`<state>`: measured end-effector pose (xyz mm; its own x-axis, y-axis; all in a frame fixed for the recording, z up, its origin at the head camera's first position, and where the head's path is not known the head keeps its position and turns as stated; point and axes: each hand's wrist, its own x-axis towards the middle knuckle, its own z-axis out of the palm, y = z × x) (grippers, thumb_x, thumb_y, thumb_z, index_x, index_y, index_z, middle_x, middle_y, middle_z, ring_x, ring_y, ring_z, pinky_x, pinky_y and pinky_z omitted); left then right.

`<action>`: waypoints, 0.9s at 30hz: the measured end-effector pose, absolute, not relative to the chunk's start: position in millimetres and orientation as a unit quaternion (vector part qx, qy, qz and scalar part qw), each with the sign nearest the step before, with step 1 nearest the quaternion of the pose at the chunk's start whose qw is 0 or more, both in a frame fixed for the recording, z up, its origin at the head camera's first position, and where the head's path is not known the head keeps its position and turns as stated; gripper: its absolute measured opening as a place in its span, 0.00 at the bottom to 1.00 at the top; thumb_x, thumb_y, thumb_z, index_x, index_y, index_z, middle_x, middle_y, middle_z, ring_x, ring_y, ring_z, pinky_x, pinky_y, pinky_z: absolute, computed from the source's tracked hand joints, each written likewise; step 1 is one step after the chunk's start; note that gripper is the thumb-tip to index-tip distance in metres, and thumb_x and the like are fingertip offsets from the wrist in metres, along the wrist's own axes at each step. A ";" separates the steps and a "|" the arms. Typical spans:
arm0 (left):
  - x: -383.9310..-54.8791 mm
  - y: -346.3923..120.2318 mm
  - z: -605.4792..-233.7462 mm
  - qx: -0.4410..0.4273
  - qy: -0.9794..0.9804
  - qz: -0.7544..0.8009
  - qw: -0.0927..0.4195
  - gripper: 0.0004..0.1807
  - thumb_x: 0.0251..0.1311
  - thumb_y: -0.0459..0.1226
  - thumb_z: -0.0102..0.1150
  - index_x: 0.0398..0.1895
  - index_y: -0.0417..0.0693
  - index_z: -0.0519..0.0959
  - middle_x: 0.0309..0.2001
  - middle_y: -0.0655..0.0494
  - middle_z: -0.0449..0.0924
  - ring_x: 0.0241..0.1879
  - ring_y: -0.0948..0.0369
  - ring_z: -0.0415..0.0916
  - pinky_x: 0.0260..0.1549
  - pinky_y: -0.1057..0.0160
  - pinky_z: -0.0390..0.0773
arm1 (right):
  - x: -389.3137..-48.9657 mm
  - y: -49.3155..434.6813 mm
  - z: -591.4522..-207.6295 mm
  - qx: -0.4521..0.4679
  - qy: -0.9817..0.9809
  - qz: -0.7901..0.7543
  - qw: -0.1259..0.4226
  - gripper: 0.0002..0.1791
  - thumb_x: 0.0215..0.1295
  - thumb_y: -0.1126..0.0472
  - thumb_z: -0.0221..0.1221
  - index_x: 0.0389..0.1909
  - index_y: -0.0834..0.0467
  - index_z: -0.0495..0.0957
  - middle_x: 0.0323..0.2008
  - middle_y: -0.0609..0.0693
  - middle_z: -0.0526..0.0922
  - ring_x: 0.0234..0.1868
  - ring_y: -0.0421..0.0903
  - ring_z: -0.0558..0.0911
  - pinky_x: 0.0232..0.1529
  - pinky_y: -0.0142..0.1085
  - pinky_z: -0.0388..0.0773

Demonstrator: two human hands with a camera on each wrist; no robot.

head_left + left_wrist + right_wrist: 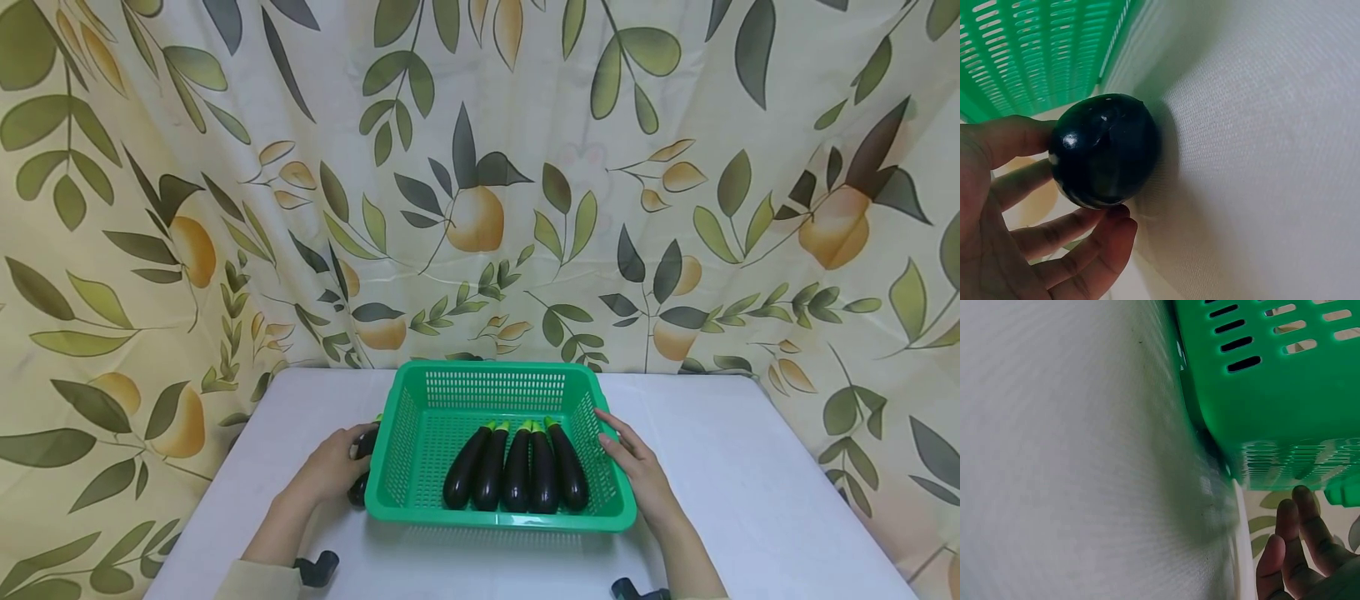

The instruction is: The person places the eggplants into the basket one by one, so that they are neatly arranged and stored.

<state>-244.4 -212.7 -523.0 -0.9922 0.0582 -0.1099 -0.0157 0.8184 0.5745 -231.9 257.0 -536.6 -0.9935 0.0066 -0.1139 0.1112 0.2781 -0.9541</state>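
On the table, just left of the green plastic basket, lies an eggplant. My left hand holds it, with the thumb on one side and fingers curled against the other; the hand hides part of it in the head view. Inside the basket several glossy dark eggplants lie side by side, green stem ends pointing away from me. At the basket's right rim is my right hand, its fingers extended. In the right wrist view those fingertips come right up to the basket's wall.
A white cloth covers the table. Behind it hangs a curtain printed with fruit and leaves. Dark wrist-worn devices show near both wrists, one of them a black piece below the left hand.
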 end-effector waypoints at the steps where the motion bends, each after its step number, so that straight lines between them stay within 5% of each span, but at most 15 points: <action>1: -244.2 -212.8 -523.3 0.011 0.951 0.301 0.061 0.28 0.68 0.42 0.65 0.71 0.52 0.75 0.62 0.36 0.79 0.64 0.34 0.75 0.55 0.27 0.76 | -232.0 257.1 -536.9 0.036 0.798 -0.600 0.043 0.31 0.79 0.38 0.49 0.79 0.37 0.61 0.82 0.60 0.55 0.75 0.69 0.66 0.62 0.59 0.79; 27: -242.8 -215.9 -515.9 0.011 0.954 0.296 0.052 0.22 0.70 0.40 0.63 0.66 0.53 0.80 0.56 0.40 0.80 0.57 0.41 0.80 0.50 0.36 0.82 | -231.7 257.3 -538.3 0.035 0.794 -0.605 0.041 0.31 0.79 0.39 0.49 0.79 0.37 0.61 0.81 0.61 0.56 0.75 0.70 0.67 0.61 0.59 0.80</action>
<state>-242.8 -215.9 -515.9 -0.9944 0.0515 -0.0922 -0.0098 0.8245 0.5657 -231.7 257.3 -538.3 -0.9942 0.0060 -0.1076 0.1054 0.2644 -0.9586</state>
